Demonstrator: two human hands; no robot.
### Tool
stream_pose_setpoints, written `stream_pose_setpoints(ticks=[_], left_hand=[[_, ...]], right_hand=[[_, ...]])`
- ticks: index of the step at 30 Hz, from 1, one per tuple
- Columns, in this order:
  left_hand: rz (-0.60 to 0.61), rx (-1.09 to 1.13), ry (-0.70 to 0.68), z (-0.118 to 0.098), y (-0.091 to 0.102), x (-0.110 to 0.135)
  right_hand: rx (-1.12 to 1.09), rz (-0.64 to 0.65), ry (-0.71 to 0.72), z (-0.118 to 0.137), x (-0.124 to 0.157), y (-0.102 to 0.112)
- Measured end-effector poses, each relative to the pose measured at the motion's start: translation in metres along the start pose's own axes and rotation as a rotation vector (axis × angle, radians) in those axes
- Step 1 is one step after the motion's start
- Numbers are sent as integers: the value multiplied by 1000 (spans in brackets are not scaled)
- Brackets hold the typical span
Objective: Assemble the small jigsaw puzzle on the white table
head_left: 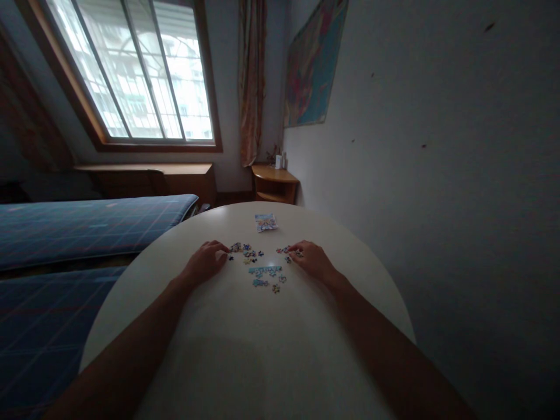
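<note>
Small jigsaw puzzle pieces lie on the white round table (pixel 245 344). My left hand (pixel 206 261) rests at the left edge of a loose pile of puzzle pieces (pixel 247 254), thumb and forefinger slightly apart. Across from it, my right hand (pixel 312 261) reaches over a smaller cluster of pieces (pixel 286 249); some show in the gap between its thumb and forefinger. Nearer to me, between the hands, several light-blue pieces form a joined strip (pixel 265 269). Below that strip are a short blue joined bit (pixel 260 283) and a yellowish piece (pixel 276 289).
Behind the pieces lies a small printed picture packet (pixel 266 222). A bed with a blue plaid mattress (pixel 96 227) stands left of the table. A wooden corner shelf (pixel 275 175) is beyond the far edge, and a wall (pixel 437 204) runs along the right.
</note>
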State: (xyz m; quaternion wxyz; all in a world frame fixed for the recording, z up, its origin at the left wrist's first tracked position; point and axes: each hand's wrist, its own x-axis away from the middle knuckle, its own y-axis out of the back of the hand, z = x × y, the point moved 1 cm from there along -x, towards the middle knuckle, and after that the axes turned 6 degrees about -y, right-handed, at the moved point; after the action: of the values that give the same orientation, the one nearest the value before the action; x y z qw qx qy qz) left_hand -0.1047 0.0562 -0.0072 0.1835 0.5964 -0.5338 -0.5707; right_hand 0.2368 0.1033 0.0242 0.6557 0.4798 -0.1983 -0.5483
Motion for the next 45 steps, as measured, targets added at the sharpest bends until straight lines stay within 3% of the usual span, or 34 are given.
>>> stream_pose_setpoints(ticks=[3, 9, 21, 28, 34, 38, 42, 45], left_hand=[[26, 16, -64, -9, -7, -1], [186, 40, -294, -24, -20, 1], [75, -122, -210, -27, 0, -4], [56, -78, -125, -20, -7, -3], [67, -211, 13, -16, -4, -1], [28, -219, 4, -15, -2, -2], [60, -164, -45, -11, -10, -1], [76, -207, -1, -9, -14, 0]], right_hand=[[-12, 18, -30, -11, -3, 1], [16, 70, -60, -18, -6, -5], [-6, 87, -64, -15, -4, -4], [-4, 94, -33, -21, -8, -6], [-20, 102, 22, -22, -6, -2], [1, 85, 19, -27, -7, 3], [54, 88, -5, -40, -8, 6], [39, 102, -2, -47, -7, 9]])
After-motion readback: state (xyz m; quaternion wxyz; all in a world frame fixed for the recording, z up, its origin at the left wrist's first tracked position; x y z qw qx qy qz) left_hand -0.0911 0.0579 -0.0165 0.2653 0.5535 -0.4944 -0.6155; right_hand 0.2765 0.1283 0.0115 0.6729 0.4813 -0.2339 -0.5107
